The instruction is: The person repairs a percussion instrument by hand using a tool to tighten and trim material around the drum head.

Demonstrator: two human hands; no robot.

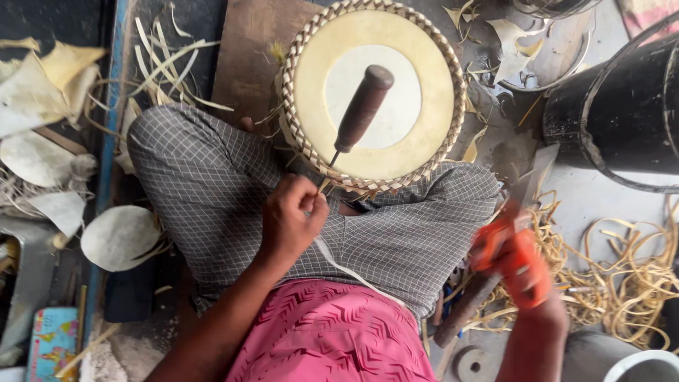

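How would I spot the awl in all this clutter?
Find the round drum with the woven rim on the person's lap. The awl lies slanted across its pale face, tip at the rim near the left hand. It is the only dark wooden-handled thing there.

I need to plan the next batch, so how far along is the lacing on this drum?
Done: the braided pale lacing rings the whole visible rim of the round cream-skinned drum. In hand: the left hand pulls a thin pale strip at the near rim, where a brown-handled awl is stuck in; the right hand holds an orange-wrapped tool. Left: loose strip ends at the near edge look untrimmed.
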